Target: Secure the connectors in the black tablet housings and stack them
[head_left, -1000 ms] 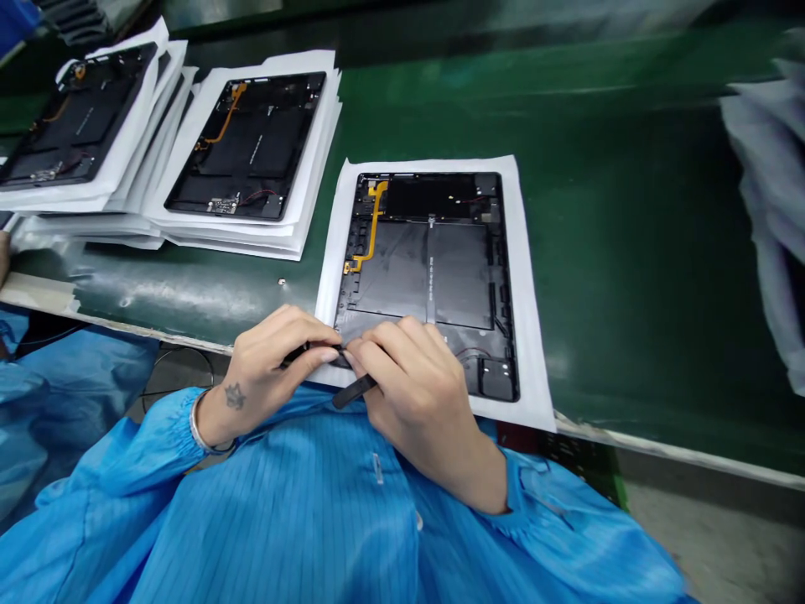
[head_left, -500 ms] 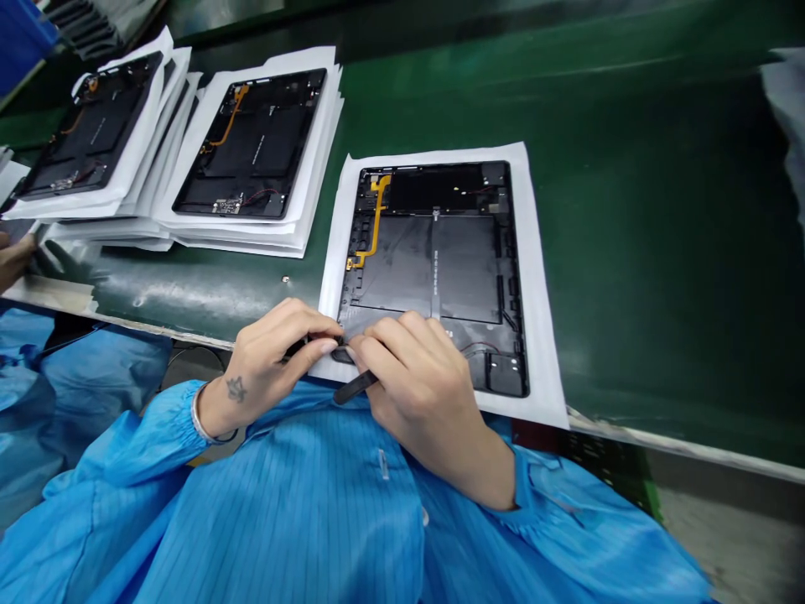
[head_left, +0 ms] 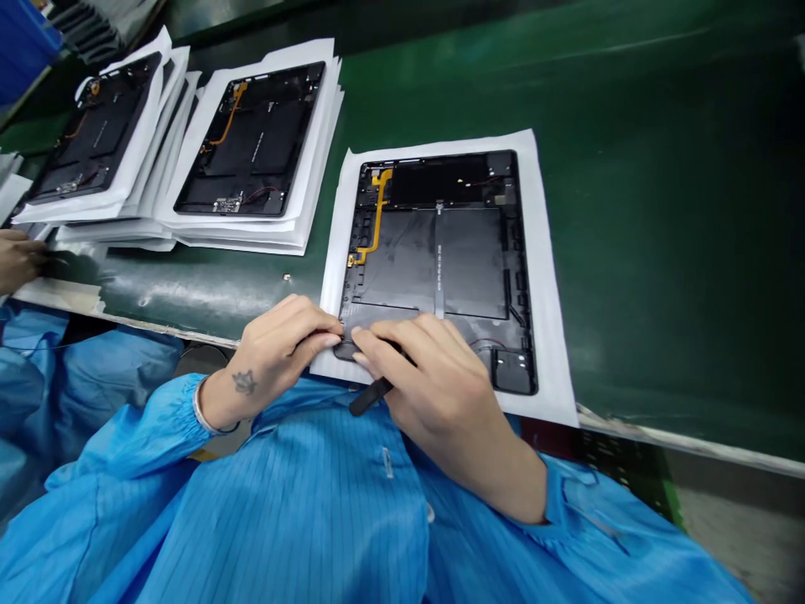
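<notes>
An opened black tablet [head_left: 440, 260] with a yellow flex cable lies on a white sheet [head_left: 541, 252] at the near edge of the green belt. My left hand [head_left: 277, 352] is closed in a pinch at the tablet's near left corner, its fingertips on a small dark part. My right hand [head_left: 433, 377] is closed round a thin black tool [head_left: 370, 396], whose end sticks out below the fingers. Both hands meet at that corner. What sits under the fingertips is hidden.
Two more opened tablets [head_left: 251, 143] [head_left: 88, 134] rest on stacks of white sheets at the back left. Another person's hand [head_left: 18, 260] shows at the left edge. A small screw-like speck [head_left: 287, 277] lies on the green belt [head_left: 660, 210].
The view has shifted slightly, so the tablet sits a little higher and further right. My hands stay pinched at the same corner. The blurred white shape at the right edge has gone.
</notes>
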`<state>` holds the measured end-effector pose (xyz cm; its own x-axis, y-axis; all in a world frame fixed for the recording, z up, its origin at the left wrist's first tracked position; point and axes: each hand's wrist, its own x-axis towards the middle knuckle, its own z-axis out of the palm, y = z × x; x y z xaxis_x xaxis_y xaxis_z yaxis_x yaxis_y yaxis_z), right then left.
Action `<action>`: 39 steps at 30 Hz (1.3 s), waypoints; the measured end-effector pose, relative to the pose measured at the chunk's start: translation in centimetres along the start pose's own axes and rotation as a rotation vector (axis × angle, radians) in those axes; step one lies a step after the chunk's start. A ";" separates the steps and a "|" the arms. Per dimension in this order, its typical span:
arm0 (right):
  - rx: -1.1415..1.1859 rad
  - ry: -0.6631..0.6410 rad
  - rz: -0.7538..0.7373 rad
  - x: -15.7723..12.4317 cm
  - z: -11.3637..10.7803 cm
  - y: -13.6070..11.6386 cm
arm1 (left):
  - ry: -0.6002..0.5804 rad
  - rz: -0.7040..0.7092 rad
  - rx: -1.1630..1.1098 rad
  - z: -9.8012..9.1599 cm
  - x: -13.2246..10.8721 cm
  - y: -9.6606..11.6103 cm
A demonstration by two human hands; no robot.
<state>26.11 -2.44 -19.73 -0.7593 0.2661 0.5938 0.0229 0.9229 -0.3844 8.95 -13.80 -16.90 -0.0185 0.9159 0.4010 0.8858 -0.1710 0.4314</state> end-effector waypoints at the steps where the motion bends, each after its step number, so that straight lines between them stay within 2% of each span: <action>1: 0.005 -0.022 -0.014 -0.1 -0.1 0.1 | -0.013 0.023 0.023 0.0 -0.1 -0.1; 5: -0.020 -0.102 -0.078 -0.2 -0.3 0.2 | -0.045 0.111 0.110 -0.1 -0.4 -0.5; 13: -0.142 -0.079 -0.193 -0.1 0.0 0.0 | -0.119 0.251 0.258 -0.9 -0.6 -0.2; 15: -0.157 -0.074 -0.213 -0.2 0.0 0.0 | -0.083 0.258 0.274 -1.0 -0.8 -0.4; 20: -0.147 -0.083 -0.229 -0.2 -0.1 0.1 | 0.074 0.166 0.243 -0.9 -2.1 -0.7; 23: -0.154 -0.079 -0.246 -0.2 0.0 0.1 | 0.088 0.175 0.238 -0.6 -2.8 -0.7; 27: -0.160 -0.068 -0.245 -0.4 0.2 0.1 | 0.051 0.205 0.227 -0.1 -3.3 -0.7; 32: -0.165 -0.075 -0.233 -0.4 0.5 0.2 | 0.019 0.138 0.181 0.1 -2.5 -0.6; 39: -0.131 -0.095 -0.216 -0.5 0.4 0.2 | -0.183 0.108 0.213 -0.5 -0.2 -0.6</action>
<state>26.27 -2.47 -20.41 -0.8131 0.0374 0.5809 -0.0672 0.9852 -0.1575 8.20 -14.11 -16.80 0.1477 0.9502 0.2744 0.9557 -0.2085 0.2076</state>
